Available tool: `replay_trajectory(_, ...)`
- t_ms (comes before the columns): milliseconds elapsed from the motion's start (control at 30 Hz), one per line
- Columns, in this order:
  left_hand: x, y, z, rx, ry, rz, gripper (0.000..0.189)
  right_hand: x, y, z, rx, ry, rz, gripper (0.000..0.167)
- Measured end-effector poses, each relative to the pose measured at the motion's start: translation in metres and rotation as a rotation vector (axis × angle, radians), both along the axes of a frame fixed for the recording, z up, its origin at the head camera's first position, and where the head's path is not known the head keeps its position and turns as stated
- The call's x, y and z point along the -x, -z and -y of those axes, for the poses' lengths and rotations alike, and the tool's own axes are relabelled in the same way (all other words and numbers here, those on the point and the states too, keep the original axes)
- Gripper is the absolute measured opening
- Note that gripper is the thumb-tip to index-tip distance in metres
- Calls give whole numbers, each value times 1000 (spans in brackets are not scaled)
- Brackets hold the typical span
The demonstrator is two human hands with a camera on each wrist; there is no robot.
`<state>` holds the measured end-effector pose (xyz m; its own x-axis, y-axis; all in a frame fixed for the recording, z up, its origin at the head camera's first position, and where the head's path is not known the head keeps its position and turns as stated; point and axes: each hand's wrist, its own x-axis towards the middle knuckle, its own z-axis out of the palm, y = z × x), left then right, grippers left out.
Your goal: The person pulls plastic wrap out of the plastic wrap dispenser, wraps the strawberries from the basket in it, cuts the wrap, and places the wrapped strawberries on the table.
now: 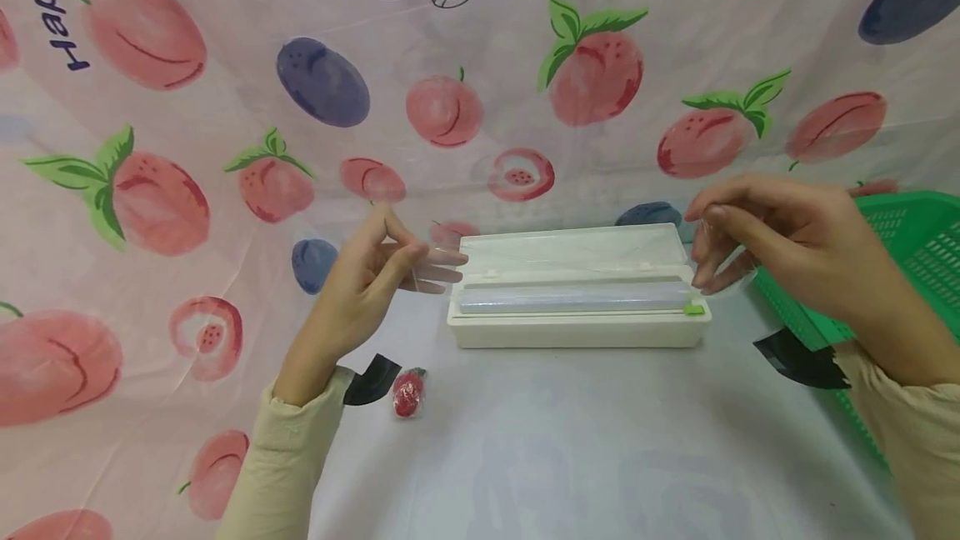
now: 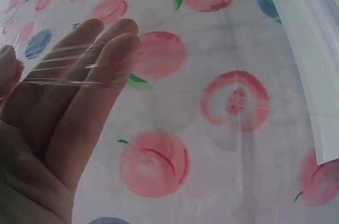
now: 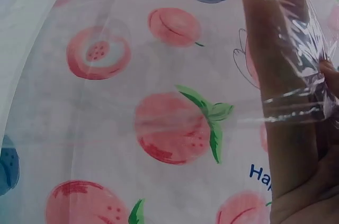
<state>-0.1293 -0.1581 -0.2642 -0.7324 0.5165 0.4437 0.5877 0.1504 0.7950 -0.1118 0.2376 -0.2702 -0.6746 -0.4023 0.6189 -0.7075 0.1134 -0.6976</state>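
A clear sheet of cling film [image 3: 312,46] is stretched between the two hands, creased near the fingers. My left hand [image 1: 375,273] pinches one end between thumb and index finger, its other fingers extended behind the film. The opposite end is pinched by my right hand [image 1: 795,236], where the film bunches into shiny folds. Below and between them lies a long white cling film box [image 1: 577,335] with its lid [image 1: 570,252] raised. Inside the box sits a roll of film [image 1: 570,300], and a small green slider [image 1: 694,310] is at the right front.
A small red, strawberry-like item [image 1: 408,392] in clear wrapping lies on the white table [image 1: 555,432], left of the box. At the right stands a green plastic basket [image 1: 930,232], partly behind the right arm. A fruit-printed cloth [image 1: 465,32] covers the background.
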Motion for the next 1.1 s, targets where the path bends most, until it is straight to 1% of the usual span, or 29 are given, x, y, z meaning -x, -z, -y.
replay_trajectory(33,-1,1,1,9,6,6,9,-1,1,-1,-3,-20,4,24)
replay_trajectory(100,-4,2,2,28,15,14,8,-3,2,-2,10,-75,44,25)
replay_trajectory(200,-9,4,4,49,37,17,8,-7,4,-2,-18,-90,89,26)
replay_trajectory(267,-12,6,5,82,35,5,7,-12,5,-2,-63,-55,101,26)
replay_trajectory(333,-16,7,5,109,34,-5,8,-16,7,-2,-96,-44,93,27)
replay_trajectory(433,-21,10,5,134,41,13,8,-20,11,-2,-149,-40,67,29)
replay_trajectory(533,-25,13,4,153,58,27,8,-22,18,-3,-164,-83,77,31)
replay_trajectory(567,-27,14,5,165,54,18,8,-22,20,-4,-172,-92,83,31)
replay_trajectory(600,-28,15,5,176,55,16,8,-22,22,-4,-168,-118,91,31)
replay_trajectory(667,-31,18,5,190,71,21,7,-23,26,-5,-155,-148,126,32)
replay_trajectory(733,-33,21,5,210,73,25,7,-24,30,-6,-155,-168,158,33)
replay_trajectory(833,-37,27,4,212,108,85,7,-27,35,-6,-189,-179,220,35)
replay_trajectory(933,-41,33,5,241,103,116,8,-29,41,-5,-229,-197,284,34)
replay_trajectory(1000,-45,37,5,249,103,144,8,-29,45,-5,-235,-219,315,34)
replay_trajectory(1100,-49,43,6,267,100,161,9,-31,52,-6,-232,-245,356,33)
